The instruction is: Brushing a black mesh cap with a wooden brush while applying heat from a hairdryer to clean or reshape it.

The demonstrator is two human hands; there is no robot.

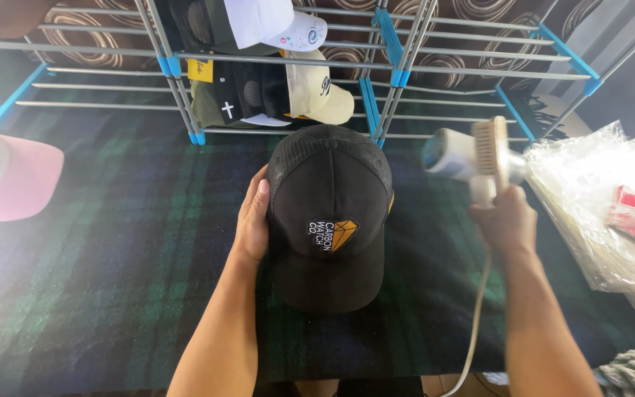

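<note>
Left hand (253,220) grip cupping black cap's (328,213) side on plaid counter (112,294), right hand (507,224) grip clasping blurred white steamer (472,156) beside it

We steady a black mesh-backed cap (328,213) on the plaid cloth (112,279) with our left hand (253,220); our right hand (508,224) grips a blurred handheld steamer (472,156) beside it.

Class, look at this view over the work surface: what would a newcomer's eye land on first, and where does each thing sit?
First, the black mesh-backed cap with an orange diamond patch, centre, on the dark plaid cloth, with the left hand against its side. To its right, the right hand lifts a blurred white corded handheld appliance with a brush head. At the left edge lies a pink cap.
</note>
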